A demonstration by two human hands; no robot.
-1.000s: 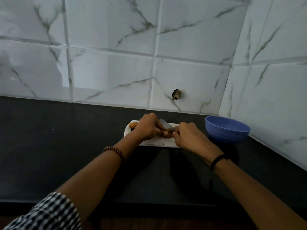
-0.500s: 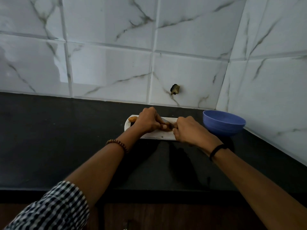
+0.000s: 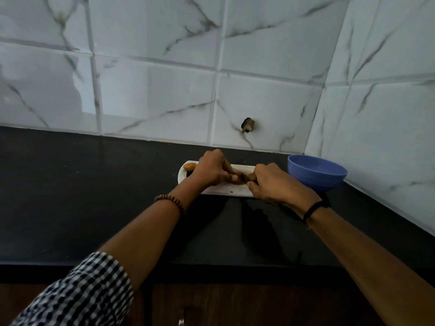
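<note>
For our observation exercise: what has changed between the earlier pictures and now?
The knife in the right hand has come down, its blade now low on the carrot over the board. Nothing was picked up or let go: the left hand still holds the carrot, and the bowl stays put.

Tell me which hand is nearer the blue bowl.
Right. The right hand, gripping the knife, is just left of the bowl. The left hand, holding the vegetable, is farther left over the board.
</note>
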